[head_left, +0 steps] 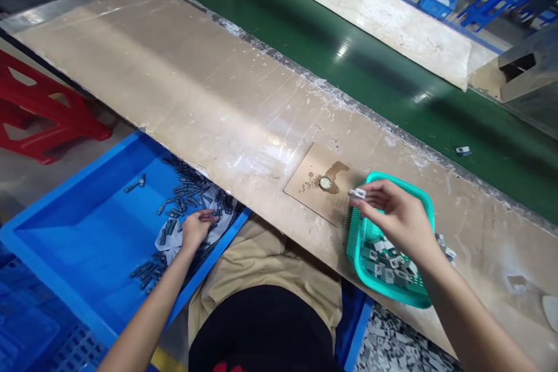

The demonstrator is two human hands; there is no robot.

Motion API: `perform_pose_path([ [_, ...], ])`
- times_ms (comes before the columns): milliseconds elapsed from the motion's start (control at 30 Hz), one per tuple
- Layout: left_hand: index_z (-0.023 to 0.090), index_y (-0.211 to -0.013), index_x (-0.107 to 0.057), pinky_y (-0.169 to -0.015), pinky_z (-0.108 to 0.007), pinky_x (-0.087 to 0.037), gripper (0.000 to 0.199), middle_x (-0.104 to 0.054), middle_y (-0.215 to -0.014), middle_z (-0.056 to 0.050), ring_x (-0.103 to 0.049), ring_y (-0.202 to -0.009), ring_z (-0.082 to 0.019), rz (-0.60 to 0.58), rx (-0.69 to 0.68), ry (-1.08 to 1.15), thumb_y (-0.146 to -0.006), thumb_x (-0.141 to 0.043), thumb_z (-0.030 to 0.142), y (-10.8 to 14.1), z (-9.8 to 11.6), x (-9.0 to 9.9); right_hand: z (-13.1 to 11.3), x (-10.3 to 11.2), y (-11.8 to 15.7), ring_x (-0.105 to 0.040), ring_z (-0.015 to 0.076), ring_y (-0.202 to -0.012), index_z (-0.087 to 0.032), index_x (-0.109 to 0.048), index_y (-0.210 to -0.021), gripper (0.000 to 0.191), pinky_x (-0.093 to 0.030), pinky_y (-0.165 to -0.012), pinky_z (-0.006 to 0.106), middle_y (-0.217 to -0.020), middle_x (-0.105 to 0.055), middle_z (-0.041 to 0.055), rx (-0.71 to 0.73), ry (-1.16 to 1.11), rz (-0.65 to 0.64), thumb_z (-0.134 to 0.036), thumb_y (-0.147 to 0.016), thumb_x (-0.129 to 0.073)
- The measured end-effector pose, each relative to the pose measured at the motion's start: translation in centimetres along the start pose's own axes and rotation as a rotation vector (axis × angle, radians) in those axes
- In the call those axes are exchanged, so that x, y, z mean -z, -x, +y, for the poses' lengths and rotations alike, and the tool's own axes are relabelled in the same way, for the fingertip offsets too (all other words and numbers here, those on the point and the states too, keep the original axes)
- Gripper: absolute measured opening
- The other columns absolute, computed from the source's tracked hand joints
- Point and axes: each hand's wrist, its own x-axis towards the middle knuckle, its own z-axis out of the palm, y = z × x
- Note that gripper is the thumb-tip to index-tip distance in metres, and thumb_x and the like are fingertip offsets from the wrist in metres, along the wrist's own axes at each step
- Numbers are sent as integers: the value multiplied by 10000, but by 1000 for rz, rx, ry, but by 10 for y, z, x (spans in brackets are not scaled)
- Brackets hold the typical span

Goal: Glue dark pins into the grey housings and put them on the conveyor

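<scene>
My right hand (394, 212) pinches a small white-and-grey rectangular block (358, 193) with a hole in it, held out over the left rim of a teal plastic basket (355, 244). Similar grey-and-white blocks (390, 264) lie heaped inside that basket. Down in the blue tray (87, 244), my left hand (198, 226) has its fingers pressed together among many small dark cylindrical parts (185, 192). Whatever those fingertips hold is too small to make out. Partly under the dark parts lies a whitish plastic sheet (172, 238).
A cardboard square (307, 171) with a small round metal cap (325, 183) and a wet brown stain lies on the bench (196, 104). Beyond runs a green conveyor belt (314, 40) carrying one block (463, 151). More blocks (392, 340) fill a container below; a red stool (47, 104) stands left.
</scene>
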Motion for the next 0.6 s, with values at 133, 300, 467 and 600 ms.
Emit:
perform_pose_path([
  [133,108,-868,-670,-738,-294,-525,306,-703,-821,-83,-656,-821,-225,12,50,215,-580,-737,191,9,6,12,-9,-18,-18,-635,197,-700,-188,-636,-960,196,-506,-641,338,-922,-681,84,260,436,34,-334,-879,-533],
  [300,120,-943,-667,-659,-202,-536,224,-680,-807,-55,-633,-689,-115,-20,170,464,-720,-685,131,41,29,37,-1,-29,-33,-605,164,-615,-161,-664,-964,222,-491,-571,296,-850,-653,74,457,583,29,-290,-903,-494],
  [467,121,-909,-699,-460,-94,-472,250,-611,-642,-2,-559,-513,-53,-291,304,891,-700,-667,-12,84,58,49,13,-35,-34,-596,154,-617,-149,-671,-993,212,-485,-557,278,-862,-647,71,471,590,32,-261,-897,-518],
  [600,121,-833,-722,-686,-166,-563,240,-693,-807,-62,-670,-744,-145,-450,277,1079,-609,-790,65,113,80,42,17,-37,-33,-601,157,-626,-161,-675,-998,219,-489,-560,283,-889,-656,71,454,600,19,-269,-897,-513],
])
